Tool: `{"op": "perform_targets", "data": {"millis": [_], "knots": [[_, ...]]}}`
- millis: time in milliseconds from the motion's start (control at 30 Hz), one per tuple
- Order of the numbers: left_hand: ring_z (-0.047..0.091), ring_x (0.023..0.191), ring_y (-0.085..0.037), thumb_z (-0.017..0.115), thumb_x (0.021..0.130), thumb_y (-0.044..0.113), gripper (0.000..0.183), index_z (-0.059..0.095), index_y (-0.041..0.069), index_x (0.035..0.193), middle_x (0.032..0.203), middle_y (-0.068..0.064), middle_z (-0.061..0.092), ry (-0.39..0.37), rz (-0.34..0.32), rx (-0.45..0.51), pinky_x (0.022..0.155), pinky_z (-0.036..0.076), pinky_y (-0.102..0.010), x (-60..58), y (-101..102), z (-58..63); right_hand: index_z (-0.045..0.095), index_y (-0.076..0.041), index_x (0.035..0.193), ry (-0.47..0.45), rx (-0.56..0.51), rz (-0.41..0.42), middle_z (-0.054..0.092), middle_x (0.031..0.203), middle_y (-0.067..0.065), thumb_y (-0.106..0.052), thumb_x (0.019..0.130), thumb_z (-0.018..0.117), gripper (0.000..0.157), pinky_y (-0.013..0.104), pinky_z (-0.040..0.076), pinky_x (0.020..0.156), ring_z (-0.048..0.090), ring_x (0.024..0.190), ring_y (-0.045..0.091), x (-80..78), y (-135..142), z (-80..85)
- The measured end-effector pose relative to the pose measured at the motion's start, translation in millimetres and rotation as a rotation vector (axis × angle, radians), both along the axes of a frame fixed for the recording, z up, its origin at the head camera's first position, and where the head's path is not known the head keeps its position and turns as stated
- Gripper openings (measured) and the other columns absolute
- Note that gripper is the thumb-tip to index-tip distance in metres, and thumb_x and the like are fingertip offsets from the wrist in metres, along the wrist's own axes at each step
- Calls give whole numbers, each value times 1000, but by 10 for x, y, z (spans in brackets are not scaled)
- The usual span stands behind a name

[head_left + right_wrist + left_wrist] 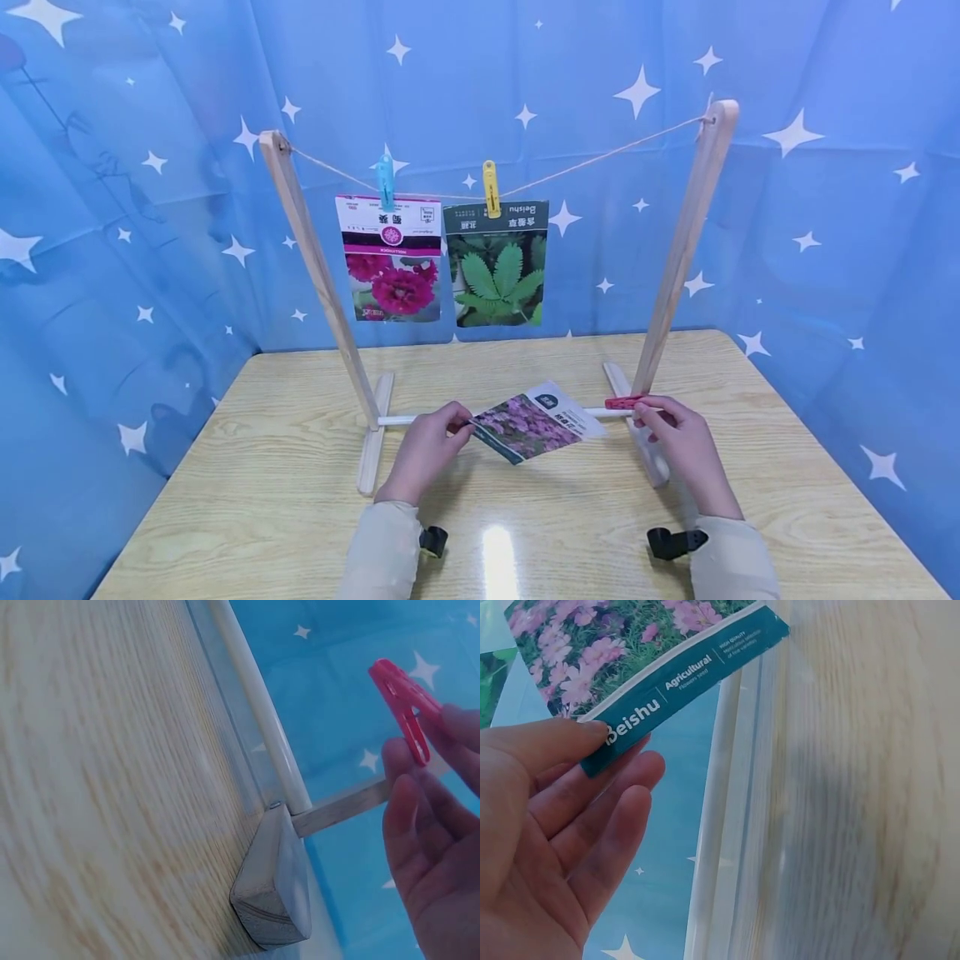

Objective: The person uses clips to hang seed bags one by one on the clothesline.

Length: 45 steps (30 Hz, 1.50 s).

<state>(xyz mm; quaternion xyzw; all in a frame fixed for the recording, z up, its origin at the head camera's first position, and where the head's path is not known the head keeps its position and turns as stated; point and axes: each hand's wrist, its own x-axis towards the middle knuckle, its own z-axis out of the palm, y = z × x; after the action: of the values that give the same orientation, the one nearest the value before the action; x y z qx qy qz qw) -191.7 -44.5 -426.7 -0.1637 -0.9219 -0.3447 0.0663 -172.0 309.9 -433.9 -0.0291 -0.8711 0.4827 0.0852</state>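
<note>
My left hand (430, 448) pinches a seed packet (531, 423) by its dark green end, thumb on top. Pink flowers cover the packet, and its white end points right; in the left wrist view the green strip (682, 686) reads Beishu. A red clothespin (405, 709) is pinched by its handle end between thumb and fingers of my right hand (678, 442), near the foot of the right post. Behind, a magenta-flower packet (397, 287) hangs from the string (600, 156) under a blue clothespin (386, 182). Beside it a green-leaf packet (498, 283) hangs under a yellow clothespin (491, 189).
The string runs between a left wooden post (318, 275) and a right wooden post (686, 242). A white rod (397, 420) joins them low down. Wooden feet (375, 450) stand on the wood-grain table (247, 500). A blue starry curtain (525, 67) hangs behind.
</note>
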Motion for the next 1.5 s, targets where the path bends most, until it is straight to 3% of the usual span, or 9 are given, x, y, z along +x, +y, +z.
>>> {"op": "perform_targets", "data": {"millis": [300,667,833,1067,1233,1400,1500], "knots": [[54,68,-2,61,85,26,5,60,23,90,78,13,60,-16,-8,-46,61,45,-23,-11,-4,-14,58,-13,115,-13,-8,-21,63,92,8,-49,88,46,46,38,46,61,54,75,20,10,21,2],[58,66,-6,57,87,31,9,58,23,85,81,3,65,-118,-38,82,59,45,-24,-6,-5,-20,57,-11,116,-26,-22,-26,62,93,10,-47,89,46,47,38,46,63,54,76,23,17,20,28],[59,67,-7,56,88,31,9,57,24,83,82,4,65,-129,-49,112,59,45,-25,-14,2,-14,56,-13,116,-60,-9,-34,62,96,9,-52,87,45,49,40,46,65,54,81,24,17,34,29],[61,71,-13,56,89,28,5,58,26,85,79,12,62,-120,-45,191,60,47,-26,17,-2,24,60,-14,107,-12,36,26,62,92,6,-48,88,47,41,29,45,67,54,83,25,1,3,-10],[62,71,-18,56,88,29,5,58,26,85,76,11,62,-108,-32,253,58,47,-27,16,22,34,62,-13,100,11,50,36,61,98,6,-45,88,49,37,30,44,66,55,79,25,-4,-16,-13],[62,69,-19,57,87,29,5,58,25,84,73,13,62,-84,-4,306,57,46,-28,13,65,44,62,-13,92,26,65,76,52,117,3,-44,88,49,34,35,42,76,49,97,22,6,-40,15],[62,67,-17,58,87,29,6,58,24,84,73,13,62,-67,5,327,57,46,-27,14,92,46,61,-16,89,45,65,89,49,120,1,-44,88,50,31,35,41,79,42,106,19,14,-55,39]]}}
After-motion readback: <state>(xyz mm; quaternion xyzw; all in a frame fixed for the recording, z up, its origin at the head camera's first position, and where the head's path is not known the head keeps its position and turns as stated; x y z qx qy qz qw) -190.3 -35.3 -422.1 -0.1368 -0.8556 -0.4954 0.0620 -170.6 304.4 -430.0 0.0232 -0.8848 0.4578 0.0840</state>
